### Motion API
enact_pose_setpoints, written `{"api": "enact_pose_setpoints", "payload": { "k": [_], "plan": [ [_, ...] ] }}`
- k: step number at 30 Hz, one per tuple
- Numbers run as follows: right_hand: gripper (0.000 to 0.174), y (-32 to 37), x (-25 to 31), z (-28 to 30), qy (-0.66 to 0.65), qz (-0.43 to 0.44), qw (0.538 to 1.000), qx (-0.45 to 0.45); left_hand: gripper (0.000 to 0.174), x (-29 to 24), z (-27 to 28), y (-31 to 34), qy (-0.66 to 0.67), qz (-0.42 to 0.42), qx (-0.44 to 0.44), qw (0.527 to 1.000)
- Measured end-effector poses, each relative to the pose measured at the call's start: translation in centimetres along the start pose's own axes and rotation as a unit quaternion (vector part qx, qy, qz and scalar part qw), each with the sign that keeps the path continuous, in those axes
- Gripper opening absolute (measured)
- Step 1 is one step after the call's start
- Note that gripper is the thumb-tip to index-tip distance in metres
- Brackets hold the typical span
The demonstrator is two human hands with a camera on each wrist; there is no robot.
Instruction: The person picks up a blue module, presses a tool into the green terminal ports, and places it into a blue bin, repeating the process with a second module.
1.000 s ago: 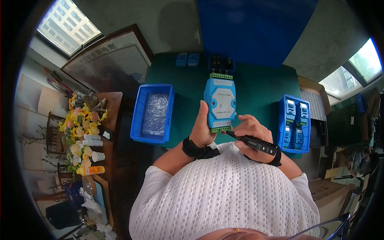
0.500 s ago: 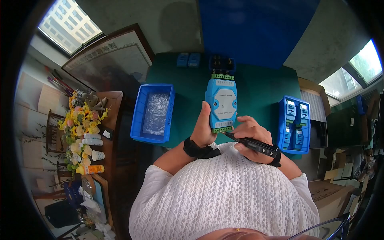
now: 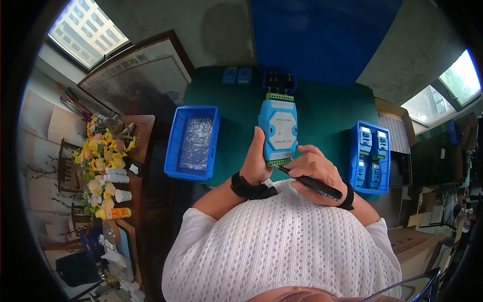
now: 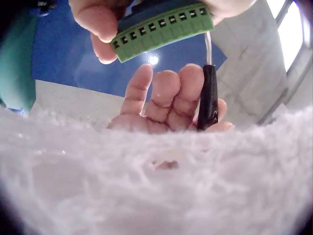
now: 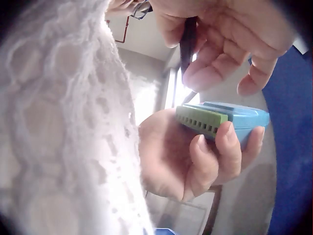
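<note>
In the head view my left hand (image 3: 255, 163) holds a light-blue electronic module (image 3: 280, 126) above the table, thumb along its left side. Green screw terminal blocks run along both ends; the near terminal block (image 4: 164, 32) fills the top of the left wrist view. Between the fingers of my right hand (image 3: 319, 173) is a slim black-handled screwdriver (image 3: 322, 188). Its thin shaft (image 4: 209, 49) reaches the terminal block at one end of the row. From the right wrist view, my left fingers (image 5: 203, 159) curl around the module from below.
A blue bin (image 3: 215, 146) lined with clear plastic stands left on the green table (image 3: 327, 108). Another blue bin (image 3: 386, 171) at right contains several blue modules (image 3: 365, 141). At the back are two blue modules (image 3: 244, 75) and a bin of black parts (image 3: 279, 80).
The screwdriver handle has rolled in my right hand, and its rear end has swung slightly toward my body. The module shifted slightly right, then stayed nearly still in my left hand.
</note>
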State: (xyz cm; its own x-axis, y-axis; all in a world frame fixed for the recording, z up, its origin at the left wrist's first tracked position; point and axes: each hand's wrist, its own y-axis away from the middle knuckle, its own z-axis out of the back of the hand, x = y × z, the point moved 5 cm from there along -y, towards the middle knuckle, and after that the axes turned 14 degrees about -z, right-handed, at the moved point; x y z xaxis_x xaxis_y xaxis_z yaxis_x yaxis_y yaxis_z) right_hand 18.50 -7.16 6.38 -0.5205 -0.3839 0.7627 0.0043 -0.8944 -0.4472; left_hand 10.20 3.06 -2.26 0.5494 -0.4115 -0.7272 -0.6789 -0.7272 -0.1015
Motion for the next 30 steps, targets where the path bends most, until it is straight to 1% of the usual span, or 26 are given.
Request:
{"api": "enact_pose_setpoints", "payload": {
  "k": [1,2,5,6,7,8,9,10,13,22,30],
  "plan": [
    [0.025,0.0,0.0,0.0,0.008,0.004,1.0,0.0,0.079,-0.2,-0.2,0.0,0.004,0.005,-0.008,1.0],
    [0.024,0.1,-0.1,0.4,-0.013,-0.002,1.0,-0.022,0.079,-0.2,-0.2,0.0,0.008,0.011,-0.017,1.0],
    [0.022,0.6,-1.2,1.6,-0.093,-0.02,0.991,-0.095,0.079,0.1,1.1,-0.7,0.152,0.06,0.082,0.983],
    [0.022,0.9,-1.8,1.9,-0.118,-0.033,0.984,-0.13,0.076,-0.5,0.5,-0.9,0.161,0.053,0.031,0.985],
    [0.021,1.1,-2.2,2.3,-0.142,-0.047,0.975,-0.165,0.075,-0.8,0.3,-1.1,0.194,0.065,0.01,0.979],
    [0.022,1.2,-2.4,2.5,-0.162,-0.065,0.968,-0.18,0.075,-1.0,0.2,-1.3,0.228,0.076,-0.011,0.971],
    [0.022,1.2,-2.4,2.6,-0.156,-0.058,0.969,-0.183,0.075,-1.0,0.3,-1.4,0.26,0.088,-0.033,0.961],
    [0.023,1.2,-2.5,2.7,-0.15,-0.051,0.97,-0.186,0.074,-1.0,0.4,-1.5,0.302,0.085,-0.017,0.949],
    [0.022,1.1,-2.7,2.5,-0.126,-0.04,0.972,-0.196,0.074,-0.9,0.0,-1.4,0.342,0.085,-0.014,0.936],
    [0.02,0.9,-3.2,2.1,-0.031,-0.048,0.979,-0.195,0.074,-0.6,-0.8,-1.0,0.372,0.096,0.018,0.923],
    [0.018,0.6,-2.6,2.0,0.009,-0.054,0.982,-0.18,0.074,-0.4,-0.6,-1.0,0.37,0.092,0.013,0.924]
  ]
}}
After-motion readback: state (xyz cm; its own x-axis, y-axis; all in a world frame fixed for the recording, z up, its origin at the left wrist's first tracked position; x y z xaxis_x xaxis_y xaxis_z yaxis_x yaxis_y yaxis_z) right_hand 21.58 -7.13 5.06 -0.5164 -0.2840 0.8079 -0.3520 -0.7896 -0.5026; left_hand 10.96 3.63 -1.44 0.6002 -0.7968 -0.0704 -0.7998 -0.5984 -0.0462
